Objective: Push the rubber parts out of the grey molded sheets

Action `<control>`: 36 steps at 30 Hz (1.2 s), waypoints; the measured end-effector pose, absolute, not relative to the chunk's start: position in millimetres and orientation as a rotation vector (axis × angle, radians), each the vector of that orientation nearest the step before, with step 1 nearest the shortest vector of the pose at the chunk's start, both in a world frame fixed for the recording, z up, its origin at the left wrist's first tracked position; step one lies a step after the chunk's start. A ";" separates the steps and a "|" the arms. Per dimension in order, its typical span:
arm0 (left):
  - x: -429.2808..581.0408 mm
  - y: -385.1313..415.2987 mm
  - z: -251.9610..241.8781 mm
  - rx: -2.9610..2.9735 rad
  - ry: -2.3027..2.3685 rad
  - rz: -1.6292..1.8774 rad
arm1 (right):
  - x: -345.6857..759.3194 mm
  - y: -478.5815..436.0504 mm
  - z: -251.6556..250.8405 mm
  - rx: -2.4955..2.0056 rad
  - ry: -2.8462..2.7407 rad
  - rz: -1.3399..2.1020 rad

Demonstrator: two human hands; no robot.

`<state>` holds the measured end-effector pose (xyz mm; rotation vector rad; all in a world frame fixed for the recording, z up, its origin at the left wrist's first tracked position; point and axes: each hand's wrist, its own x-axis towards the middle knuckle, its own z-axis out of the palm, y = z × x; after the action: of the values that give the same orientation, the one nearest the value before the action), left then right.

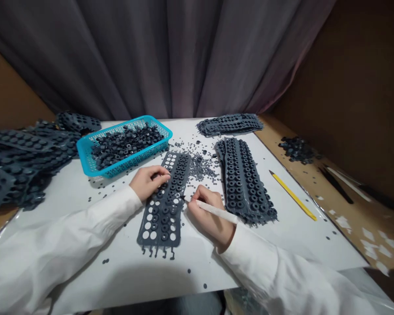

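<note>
A dark grey rubber sheet [164,208] with rows of round holes and rings lies on the white table. My left hand [149,181] rests over its left edge, thumb and forefinger curled together; anything between them is too small to make out. My right hand [210,214] grips a white-handled tool [216,211], its dark tip touching the sheet's right side. Some holes are open and show white; others hold dark rings. Behind my left hand, a blue basket [128,162] holds many small dark rubber pieces [128,144].
Stacked ringed sheets [246,179] lie right of my right hand, another stack [231,124] behind. A yellow tool [293,196] lies farther right. Dark sheets [29,153] are heaped at left. Small dark discs [202,167] are scattered mid-table, and a dark pile [297,149] sits at right.
</note>
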<state>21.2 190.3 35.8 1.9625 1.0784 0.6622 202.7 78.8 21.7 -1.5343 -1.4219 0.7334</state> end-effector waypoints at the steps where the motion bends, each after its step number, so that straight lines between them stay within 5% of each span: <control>1: 19.2 189.9 36.8 1.791 1.109 0.711 | 203.1 79.5 20.8 -1.515 -1.396 0.761; 6: 24.0 188.4 43.0 1.249 0.997 0.618 | 205.6 87.1 15.3 -1.460 -1.210 0.846; 14: 45.4 198.4 45.7 2.457 0.775 0.295 | 206.3 92.6 13.7 -1.500 -1.210 0.853; 24: 68.3 206.8 63.7 2.809 0.555 -0.312 | 206.1 92.6 15.4 -1.517 -1.245 0.809; 36: 39.4 211.7 30.6 2.607 0.585 0.239 | 204.4 92.0 15.6 -1.536 -1.378 0.684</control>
<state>39.4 211.7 30.6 2.6066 0.5850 0.2386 204.4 92.0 15.6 -1.5360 -1.3784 0.6839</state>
